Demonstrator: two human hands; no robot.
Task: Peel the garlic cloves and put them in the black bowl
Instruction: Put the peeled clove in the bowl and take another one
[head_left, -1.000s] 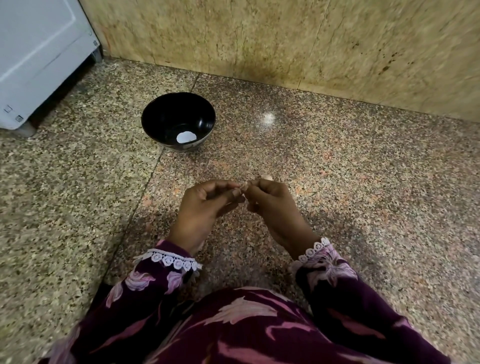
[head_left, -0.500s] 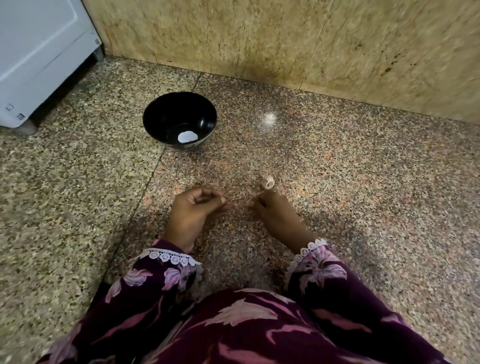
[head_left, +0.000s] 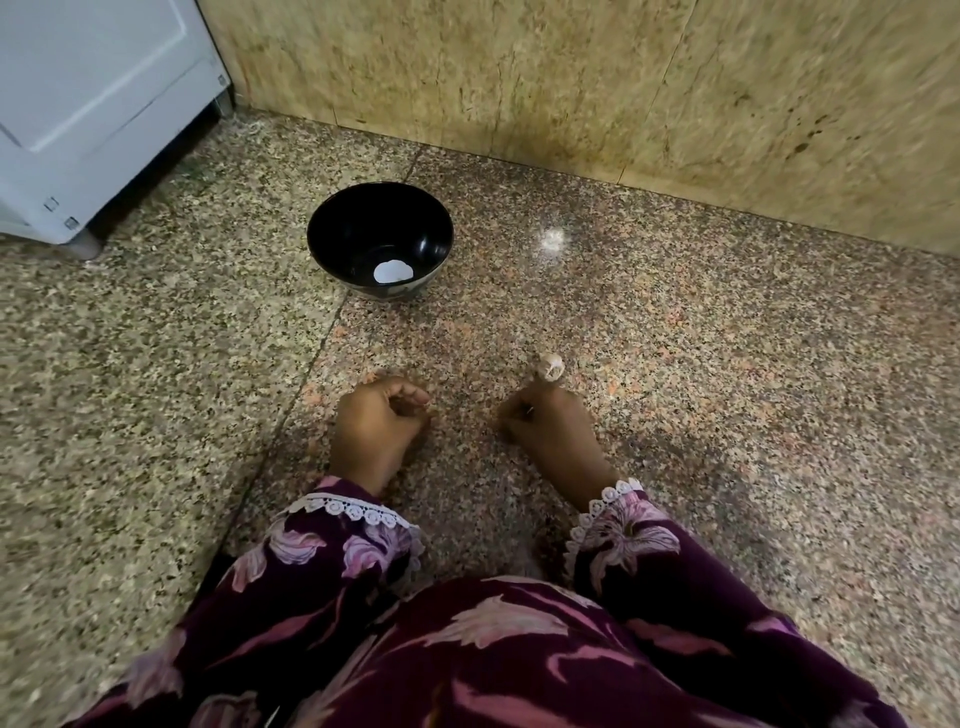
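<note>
Clove (head_left: 551, 367) lay on floor (head_left: 727, 389) just past right hand (head_left: 550, 423) fingers, within reach; left hand (head_left: 376, 421) fingers curled, contents unclear; right unclear too. Bowl (head_left: 332, 228) beyond.

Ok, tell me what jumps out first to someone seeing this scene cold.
The black bowl on the speckled stone floor, near the wall, catches the eye first, with one white peeled clove at its bottom. Nearer the person, the two hands, left hand and right hand, rest low on the floor with fingers curled. A small papery garlic piece sits just beyond the right hand's fingertips.
</note>
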